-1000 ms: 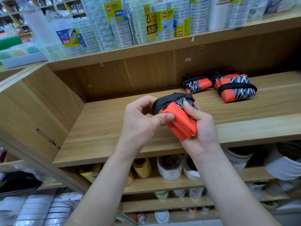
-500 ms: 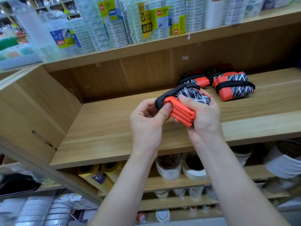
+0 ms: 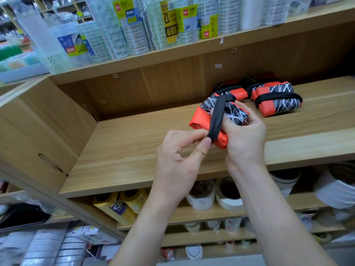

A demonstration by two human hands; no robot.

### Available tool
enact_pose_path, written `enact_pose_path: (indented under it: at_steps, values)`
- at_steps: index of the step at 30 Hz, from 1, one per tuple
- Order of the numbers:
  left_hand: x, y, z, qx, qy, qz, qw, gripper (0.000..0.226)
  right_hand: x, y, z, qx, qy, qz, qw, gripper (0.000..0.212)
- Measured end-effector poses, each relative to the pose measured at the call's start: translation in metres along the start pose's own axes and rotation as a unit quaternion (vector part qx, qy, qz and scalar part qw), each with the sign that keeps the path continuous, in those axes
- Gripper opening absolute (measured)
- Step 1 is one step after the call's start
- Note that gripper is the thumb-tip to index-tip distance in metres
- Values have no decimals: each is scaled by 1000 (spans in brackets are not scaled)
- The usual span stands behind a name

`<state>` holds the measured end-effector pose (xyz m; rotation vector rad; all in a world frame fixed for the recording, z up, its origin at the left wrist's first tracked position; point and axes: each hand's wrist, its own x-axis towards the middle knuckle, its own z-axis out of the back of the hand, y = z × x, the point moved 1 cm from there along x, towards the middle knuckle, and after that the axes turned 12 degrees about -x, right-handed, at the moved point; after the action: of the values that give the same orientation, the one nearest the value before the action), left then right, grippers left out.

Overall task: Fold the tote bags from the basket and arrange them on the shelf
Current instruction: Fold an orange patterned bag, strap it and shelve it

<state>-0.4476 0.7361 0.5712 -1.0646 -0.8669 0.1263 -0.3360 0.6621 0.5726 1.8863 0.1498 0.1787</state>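
A folded tote bag (image 3: 202,120), orange with a black panel of white lines, is held just over the wooden shelf (image 3: 134,143). My right hand (image 3: 247,139) grips its right side, thumb on the patterned panel. My left hand (image 3: 180,162) pinches the black strap (image 3: 218,117) that wraps around the bundle, at its near end. Two more folded tote bags lie on the shelf behind: one at the right (image 3: 276,99) and one toward the back (image 3: 233,91). The basket is out of view.
The shelf above carries wrapped rolls of tape (image 3: 134,25) and a clear plastic bin (image 3: 46,45). Below the shelf edge sit yellow rolls (image 3: 119,204) and white tape rolls (image 3: 228,194). The wooden side panel (image 3: 38,120) closes the shelf on the left.
The bundle has moved up and away over the shelf and turned, so its patterned top and strap face me. My left hand shifted from the orange folds to pinching the strap.
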Motion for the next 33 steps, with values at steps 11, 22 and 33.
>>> enact_pose_path:
  at_steps: [11, 22, 33]
  values:
    - [-7, -21, -12, -78, -129, 31, 988, 9, -14, 6, -9, -99, 23, 79, 992, 34]
    - [12, -35, -1, -35, -60, 97, 993, 29, 2, 3, 5, -142, 115, 156, 971, 56]
    - [26, -11, -10, -84, 99, 235, 963, 55, 5, 8, 13, -192, 164, 150, 956, 34]
